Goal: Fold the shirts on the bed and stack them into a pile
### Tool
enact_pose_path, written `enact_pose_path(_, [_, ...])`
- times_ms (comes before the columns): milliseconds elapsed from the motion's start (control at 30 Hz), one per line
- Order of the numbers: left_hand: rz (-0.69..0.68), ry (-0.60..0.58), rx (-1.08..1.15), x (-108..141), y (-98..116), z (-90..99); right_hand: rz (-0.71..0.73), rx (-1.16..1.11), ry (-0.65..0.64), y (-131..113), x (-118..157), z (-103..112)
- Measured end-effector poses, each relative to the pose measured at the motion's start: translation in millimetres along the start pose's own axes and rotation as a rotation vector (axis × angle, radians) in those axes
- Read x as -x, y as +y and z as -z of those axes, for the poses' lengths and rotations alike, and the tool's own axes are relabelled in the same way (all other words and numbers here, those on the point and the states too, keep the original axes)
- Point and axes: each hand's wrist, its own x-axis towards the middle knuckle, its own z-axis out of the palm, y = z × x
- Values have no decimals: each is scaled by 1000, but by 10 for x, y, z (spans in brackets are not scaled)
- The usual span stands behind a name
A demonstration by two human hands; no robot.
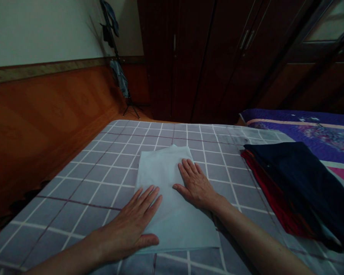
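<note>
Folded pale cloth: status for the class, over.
Left hand, right hand open, palms down on folded pale cloth. Gridded bedsheet beneath. Navy garment at right, apart.

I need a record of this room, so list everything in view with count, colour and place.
Cloth: one, pale blue-white, folded, beneath both hands
Sheet: one, grey with white and dark-red lines, under the cloth
Clothes pile: one, navy over red, right on the sheet
Bedding: one, mostly purple, far right
Stand: one, black, back left corner
Hanging clothes: count unclear, bluish and dark, on the stand
Wardrobe: one, dark brown, at the back
Handles: three visible, silvery, on the wardrobe
Wall: one, pale above orange-brown, left
Left hand: one, bare, flat on the cloth
Right hand: one, bare, flat on the cloth
</note>
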Motion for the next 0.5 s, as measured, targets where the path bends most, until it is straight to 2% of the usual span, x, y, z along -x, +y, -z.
enact_pose_path(100, [49,86,10,-192,-99,97,-17,-26,-2,10,-2,50])
enact_pose_path(233, [283,414,11,-432,-453,215,-123,-45,65,83,-6,139])
enact_pose_path(300, [371,522,21,-496,-624,209,-176,-19,110,142,-6,137])
enact_pose_path(367, [431,555,20,-512,-747,161,-217,20,111,198,-5,96])
enact_pose_path(500, [476,510,-16,-467,-827,81,-258,46,61,264,-23,-10])
